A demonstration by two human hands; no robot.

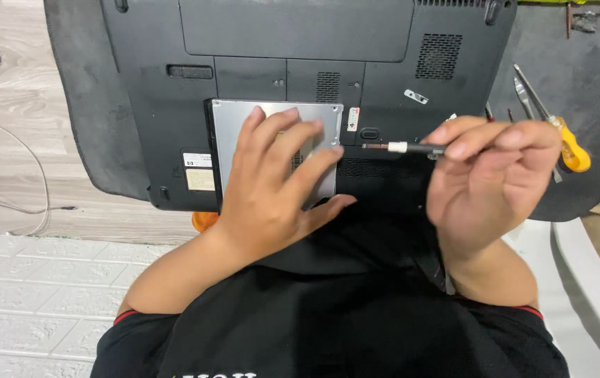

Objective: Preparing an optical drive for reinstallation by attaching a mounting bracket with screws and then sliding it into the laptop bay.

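— Left hand (272, 185)?
— Spread flat, fingers apart, on silver drive (230, 129) atop upturned laptop (153, 105).
— Right hand (485, 178)?
— Pinched shut around screwdriver (405, 148), tip possibly touching laptop near drive.

One head-worn camera looks steeply down, close over the upturned laptop (300, 84).

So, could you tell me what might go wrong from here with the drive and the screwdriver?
The left hand lies flat on the silver drive, which overhangs the laptop's near edge; it might tip off once released. The right hand pinches the thin screwdriver lightly, so its tip could slip and scratch the casing. The small loose bracket might roll away.
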